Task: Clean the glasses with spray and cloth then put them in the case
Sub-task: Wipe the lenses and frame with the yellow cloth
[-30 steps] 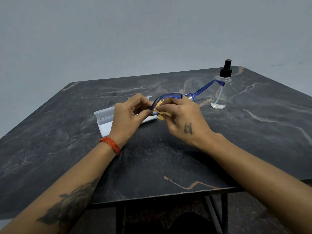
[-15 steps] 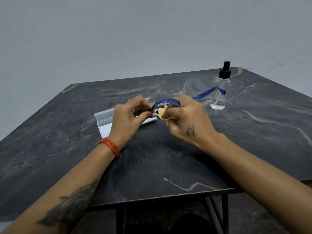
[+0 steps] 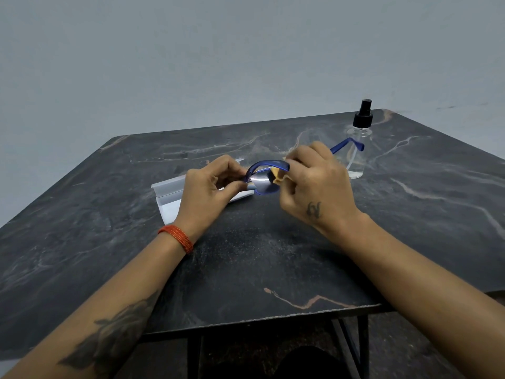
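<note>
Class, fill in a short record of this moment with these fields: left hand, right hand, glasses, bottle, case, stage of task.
left hand: left hand pinches one end of the glasses
right hand: right hand holds the cloth against a lens
glasses: blue frame, held above the table, one arm pointing toward the bottle
bottle: bottle upright on the table, black spray top, beyond the right hand
case: white case lies open on the table, partly behind the left hand
stage of task: wiping; glasses not yet in the case

I have a single head-worn view, looking forward and down from close above both forearms onto the dark marble table (image 3: 273, 263) against a grey wall (image 3: 191, 56).
</note>
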`<control>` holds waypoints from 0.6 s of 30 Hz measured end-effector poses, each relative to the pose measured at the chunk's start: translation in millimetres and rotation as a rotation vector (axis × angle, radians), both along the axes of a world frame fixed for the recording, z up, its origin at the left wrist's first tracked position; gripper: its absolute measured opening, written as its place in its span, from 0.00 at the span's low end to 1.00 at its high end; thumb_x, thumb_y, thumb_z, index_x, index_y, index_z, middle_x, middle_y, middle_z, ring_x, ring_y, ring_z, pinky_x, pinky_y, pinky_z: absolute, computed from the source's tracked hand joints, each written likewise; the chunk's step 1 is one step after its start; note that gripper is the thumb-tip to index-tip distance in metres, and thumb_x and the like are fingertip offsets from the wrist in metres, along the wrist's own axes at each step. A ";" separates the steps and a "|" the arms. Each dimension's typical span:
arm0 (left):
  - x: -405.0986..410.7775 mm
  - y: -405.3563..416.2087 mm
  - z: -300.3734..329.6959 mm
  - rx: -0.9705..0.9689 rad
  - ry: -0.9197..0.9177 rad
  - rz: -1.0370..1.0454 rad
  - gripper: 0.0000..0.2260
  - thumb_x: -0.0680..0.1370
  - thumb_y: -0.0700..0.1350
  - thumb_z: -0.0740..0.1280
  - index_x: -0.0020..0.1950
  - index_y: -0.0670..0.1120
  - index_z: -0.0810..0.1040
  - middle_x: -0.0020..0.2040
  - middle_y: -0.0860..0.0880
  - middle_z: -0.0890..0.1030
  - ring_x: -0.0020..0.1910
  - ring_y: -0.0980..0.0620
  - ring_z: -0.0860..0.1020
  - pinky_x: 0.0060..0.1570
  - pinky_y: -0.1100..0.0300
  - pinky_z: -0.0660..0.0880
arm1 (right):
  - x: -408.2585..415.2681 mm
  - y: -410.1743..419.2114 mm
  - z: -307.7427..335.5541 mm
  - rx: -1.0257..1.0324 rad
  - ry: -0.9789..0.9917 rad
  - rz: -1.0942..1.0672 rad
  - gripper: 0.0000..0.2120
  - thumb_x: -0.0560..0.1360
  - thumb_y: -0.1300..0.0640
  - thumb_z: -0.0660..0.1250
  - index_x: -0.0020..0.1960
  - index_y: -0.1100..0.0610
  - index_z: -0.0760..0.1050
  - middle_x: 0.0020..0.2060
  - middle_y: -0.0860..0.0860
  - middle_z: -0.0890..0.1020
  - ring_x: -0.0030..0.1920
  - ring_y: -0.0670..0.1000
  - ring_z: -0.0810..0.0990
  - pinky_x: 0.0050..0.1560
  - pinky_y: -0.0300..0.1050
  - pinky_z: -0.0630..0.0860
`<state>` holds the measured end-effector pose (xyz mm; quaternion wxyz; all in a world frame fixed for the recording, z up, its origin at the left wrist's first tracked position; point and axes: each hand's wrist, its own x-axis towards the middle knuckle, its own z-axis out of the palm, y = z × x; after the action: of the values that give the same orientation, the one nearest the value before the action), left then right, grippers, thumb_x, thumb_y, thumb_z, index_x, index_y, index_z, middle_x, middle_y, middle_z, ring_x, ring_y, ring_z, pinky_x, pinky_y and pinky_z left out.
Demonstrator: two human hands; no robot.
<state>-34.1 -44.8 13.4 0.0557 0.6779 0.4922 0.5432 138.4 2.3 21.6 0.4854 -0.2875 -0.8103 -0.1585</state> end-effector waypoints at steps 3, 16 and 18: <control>0.0 -0.4 1.0 0.008 0.002 -0.003 0.08 0.69 0.34 0.72 0.42 0.44 0.77 0.41 0.53 0.81 0.41 0.58 0.81 0.47 0.66 0.77 | 1.3 3.0 1.6 -0.096 0.172 -0.001 0.07 0.67 0.62 0.62 0.38 0.63 0.78 0.36 0.55 0.80 0.36 0.56 0.77 0.35 0.40 0.68; -0.6 0.6 -0.5 0.007 0.002 -0.022 0.14 0.69 0.32 0.71 0.40 0.51 0.75 0.36 0.61 0.80 0.39 0.63 0.80 0.44 0.70 0.75 | -12.9 3.7 -13.3 0.067 -0.231 0.099 0.12 0.72 0.66 0.58 0.46 0.63 0.80 0.39 0.58 0.80 0.38 0.58 0.74 0.32 0.45 0.69; -0.1 0.2 0.0 0.003 -0.006 -0.023 0.15 0.69 0.32 0.71 0.39 0.52 0.75 0.37 0.59 0.80 0.39 0.63 0.79 0.44 0.70 0.75 | -12.2 3.6 -12.0 0.114 -0.266 0.032 0.11 0.70 0.67 0.60 0.43 0.62 0.81 0.38 0.56 0.80 0.37 0.56 0.74 0.33 0.43 0.63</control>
<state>-34.1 -44.6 13.4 0.0624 0.6822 0.4831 0.5452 126.2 5.9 9.6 0.3916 -0.2232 -0.8616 -0.2332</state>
